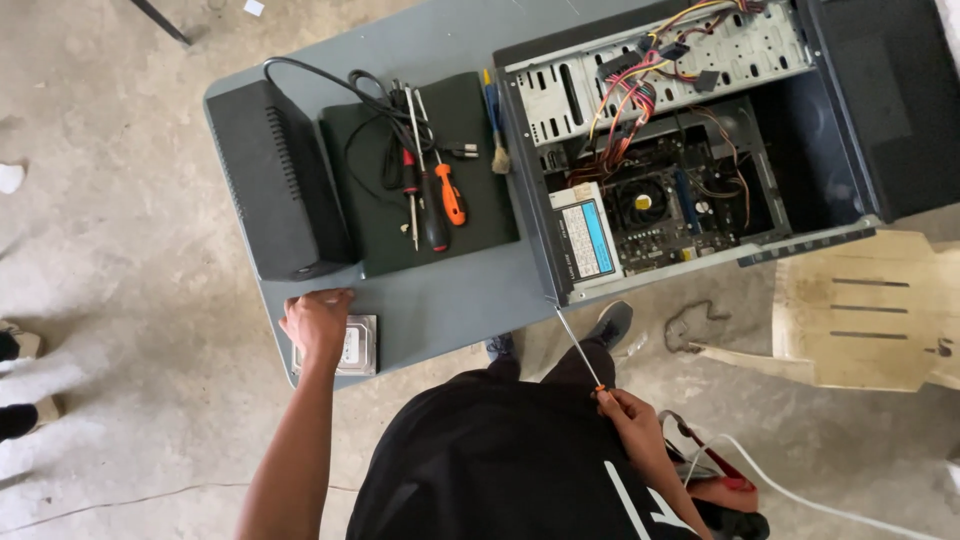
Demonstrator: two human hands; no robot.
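My left hand (pixel 316 322) rests on a silver hard drive (pixel 358 348) at the near left corner of the grey table (pixel 440 300), fingers closed over its left part. My right hand (pixel 628 410) grips the orange handle of a long thin screwdriver (pixel 577 345), whose tip points at the near corner of the open computer case (pixel 690 150). Inside the case lie a motherboard with a fan (pixel 640 203), a power supply (pixel 585 240) and a bundle of coloured wires (pixel 640 90).
A black box unit (pixel 275 180) stands on the table's left. A dark pad (pixel 430 170) holds two more screwdrivers (pixel 440 195), a black cable and a small brush (pixel 496 130). A beige plastic chair (pixel 870 310) stands to the right. White cable and red clip lie near my right leg.
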